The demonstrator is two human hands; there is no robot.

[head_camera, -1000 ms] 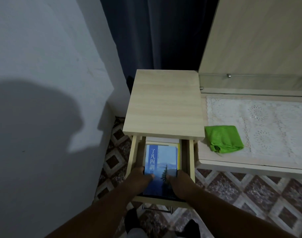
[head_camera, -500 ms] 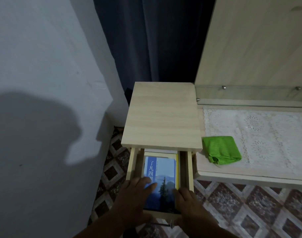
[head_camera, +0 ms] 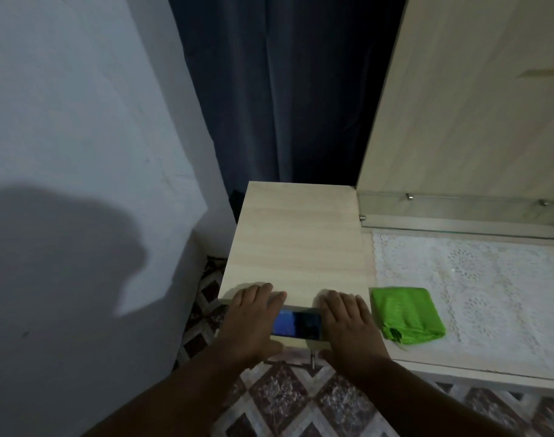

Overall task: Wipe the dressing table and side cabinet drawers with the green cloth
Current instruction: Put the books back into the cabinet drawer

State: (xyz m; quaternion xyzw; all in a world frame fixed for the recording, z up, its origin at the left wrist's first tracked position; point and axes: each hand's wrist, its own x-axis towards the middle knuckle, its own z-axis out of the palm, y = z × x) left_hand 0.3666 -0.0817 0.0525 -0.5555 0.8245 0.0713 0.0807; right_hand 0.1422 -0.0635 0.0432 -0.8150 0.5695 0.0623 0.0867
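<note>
The side cabinet is pale wood with a flat top. Its top drawer stands out only a little, showing a narrow strip of a blue book inside. My left hand and my right hand lie flat on either side of that strip, palms against the drawer front, fingers spread onto the cabinet's front edge, thumbs low on the front panel. The folded green cloth lies untouched on the dressing table, just right of my right hand.
A white lace mat covers the dressing table under the cloth. A glass shelf runs along its back panel. A dark curtain hangs behind the cabinet, a white wall stands close on the left, and patterned tiles lie below.
The drawer has slid most of the way into the cabinet, hiding nearly all of the book. Both hands moved forward with it and my fingers now reach the cabinet top.
</note>
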